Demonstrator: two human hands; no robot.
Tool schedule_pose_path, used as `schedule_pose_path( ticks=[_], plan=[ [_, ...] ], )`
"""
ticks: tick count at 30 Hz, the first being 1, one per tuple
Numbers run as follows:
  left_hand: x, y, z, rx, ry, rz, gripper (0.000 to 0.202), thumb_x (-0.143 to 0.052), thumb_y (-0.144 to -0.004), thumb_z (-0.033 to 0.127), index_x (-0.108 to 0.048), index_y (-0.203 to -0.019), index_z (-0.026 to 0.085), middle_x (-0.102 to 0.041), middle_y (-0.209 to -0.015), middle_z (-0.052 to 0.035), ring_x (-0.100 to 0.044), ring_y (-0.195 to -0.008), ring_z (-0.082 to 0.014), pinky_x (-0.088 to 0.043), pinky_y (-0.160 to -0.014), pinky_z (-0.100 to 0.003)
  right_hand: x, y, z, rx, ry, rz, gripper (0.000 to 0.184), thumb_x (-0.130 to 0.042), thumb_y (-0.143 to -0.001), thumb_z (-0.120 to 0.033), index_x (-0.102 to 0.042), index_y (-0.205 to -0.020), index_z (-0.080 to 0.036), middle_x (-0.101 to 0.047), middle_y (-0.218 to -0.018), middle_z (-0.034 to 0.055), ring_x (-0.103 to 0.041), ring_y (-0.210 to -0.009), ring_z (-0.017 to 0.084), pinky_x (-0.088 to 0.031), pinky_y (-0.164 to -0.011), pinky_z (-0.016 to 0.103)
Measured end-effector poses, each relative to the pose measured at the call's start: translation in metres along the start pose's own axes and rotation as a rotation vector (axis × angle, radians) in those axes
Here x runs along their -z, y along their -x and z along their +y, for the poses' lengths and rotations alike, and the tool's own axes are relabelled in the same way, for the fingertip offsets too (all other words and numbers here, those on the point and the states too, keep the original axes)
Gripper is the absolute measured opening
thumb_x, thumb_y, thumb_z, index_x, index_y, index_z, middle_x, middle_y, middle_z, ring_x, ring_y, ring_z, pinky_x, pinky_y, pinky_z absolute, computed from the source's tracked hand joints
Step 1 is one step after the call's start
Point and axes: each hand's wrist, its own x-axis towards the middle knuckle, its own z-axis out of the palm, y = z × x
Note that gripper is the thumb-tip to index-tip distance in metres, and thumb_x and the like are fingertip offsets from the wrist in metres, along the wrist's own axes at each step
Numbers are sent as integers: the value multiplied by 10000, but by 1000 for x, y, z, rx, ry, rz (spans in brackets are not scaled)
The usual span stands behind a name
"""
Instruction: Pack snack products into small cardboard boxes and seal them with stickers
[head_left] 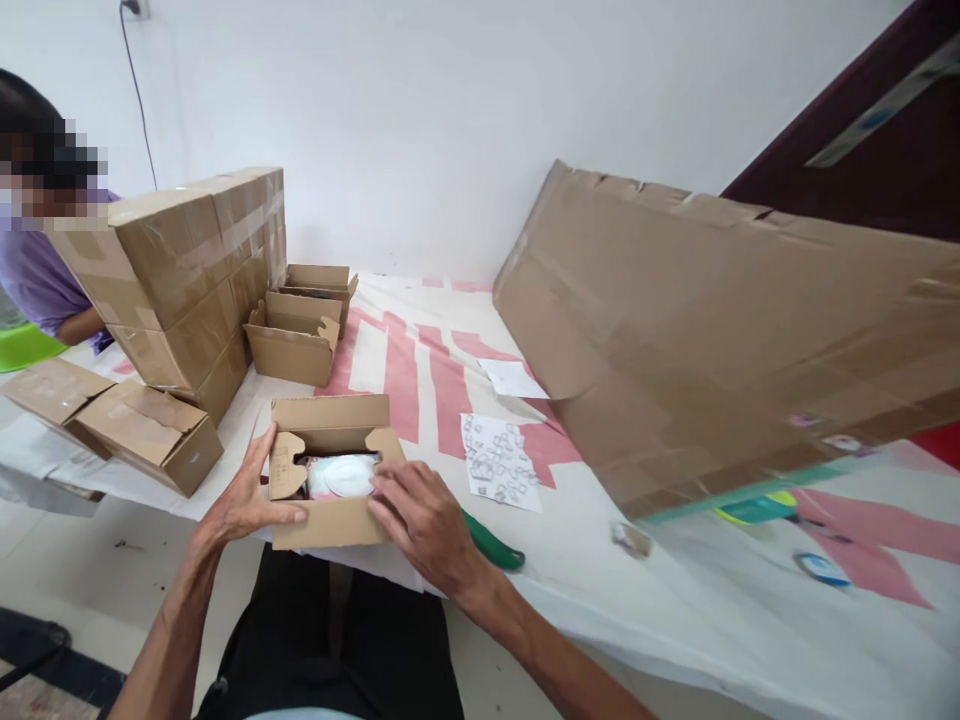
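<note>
A small open cardboard box (330,525) sits at the table's near edge, its back lid raised and end flaps standing. Inside lies a packet with a white oval lid (351,474) and a pink and green print, possibly a pack of wipes. My left hand (251,495) grips the box's left end, thumb along the front wall and fingers behind. At the right end, my right hand (420,520) has its bent fingers over the flap and rim, with the fingertips beside the packet. What lies under those fingers is hidden.
Taped cartons (180,270) are stacked at the left, with closed boxes (150,430) before them. Two open boxes (292,350) stand behind mine. A printed sheet (499,460) and a green object (491,543) lie right. A large cardboard panel (712,340) leans there. A person in purple (45,270) is far left.
</note>
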Motion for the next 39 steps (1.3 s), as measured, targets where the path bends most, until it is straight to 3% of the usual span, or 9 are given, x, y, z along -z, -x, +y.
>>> schedule_pose_path(
  ticks=[8, 13, 18, 21, 25, 28, 31, 36, 39],
  plan=[
    [-2, -4, 2, 48, -57, 80, 1256, -859, -757, 601, -108, -1719, 304, -218, -1764, -161, -265, -1598, -449, -425, -1198, -592, 1, -38, 17, -268, 40, -161, 214, -676, -881, -226, -675, -1095, -233, -694, -1109, 81, -626, -1035, 268, -517, -841, 367],
    [-12, -7, 12, 27, -110, 185, 1203, -857, -763, 442, -137, -1715, 292, -396, -1695, -148, -430, -1529, -407, -383, -1240, -579, 12, -38, 23, -234, 203, -79, 321, -537, -954, -106, -685, -1223, -201, -729, -1133, 91, -661, -980, 242, -498, -791, 337],
    [-19, 1, 10, 47, -93, 235, 1012, -724, -886, 464, -174, -1709, 257, -387, -1704, -160, -396, -1557, -394, -336, -1264, -600, 26, -36, 46, -77, 394, -71, 331, -490, -937, 11, -763, -1000, -167, -714, -1262, 176, -591, -1241, 346, -480, -1010, 503],
    [-23, 7, 3, 21, -26, 239, 905, -620, -965, 529, -175, -1708, 267, -296, -1752, -142, -313, -1603, -375, -330, -1269, -582, 25, -41, 55, 75, 376, -180, 364, -526, -878, 55, -784, -956, -190, -755, -1160, 153, -596, -1245, 359, -423, -1126, 576],
    [-27, 12, -5, 25, 25, 231, 843, -538, -1011, 587, -171, -1709, 289, -205, -1788, -106, -225, -1636, -361, -306, -1286, -551, 16, -57, 52, 136, 327, -430, 246, -669, -814, 19, -767, -801, -206, -751, -835, 116, -682, -857, 291, -539, -884, 448],
    [-30, 14, -8, 52, 46, 246, 847, -520, -1010, 623, -185, -1709, 280, -183, -1793, -100, -192, -1645, -362, -248, -1311, -553, 10, -76, 42, 108, 316, -646, 54, -801, -814, -162, -777, -858, -181, -775, -912, 139, -712, -912, 301, -538, -807, 401],
    [-29, 16, -10, 60, 98, 226, 889, -528, -994, 658, -171, -1712, 274, -177, -1793, -115, -196, -1643, -371, -276, -1295, -562, 2, -91, 33, 72, 351, -810, 265, -866, -777, -306, -788, -971, -143, -787, -1022, 184, -728, -1002, 349, -547, -834, 415],
    [-21, 21, -22, 35, 190, 173, 921, -528, -983, 701, -147, -1716, 293, -189, -1790, -115, -195, -1640, -391, -315, -1268, -576, -17, -99, 27, 77, 351, -892, 219, -854, -746, -225, -786, -927, -123, -802, -992, 204, -761, -926, 354, -551, -793, 417],
    [-11, 23, -40, -37, 291, 86, 1100, -609, -861, 832, -157, -1715, 306, -201, -1784, -136, -193, -1634, -426, -328, -1255, -592, -23, -98, 27, 72, 323, -915, 237, -852, -739, -207, -781, -948, -121, -807, -1002, 210, -773, -904, 366, -553, -763, 421]
  ],
)
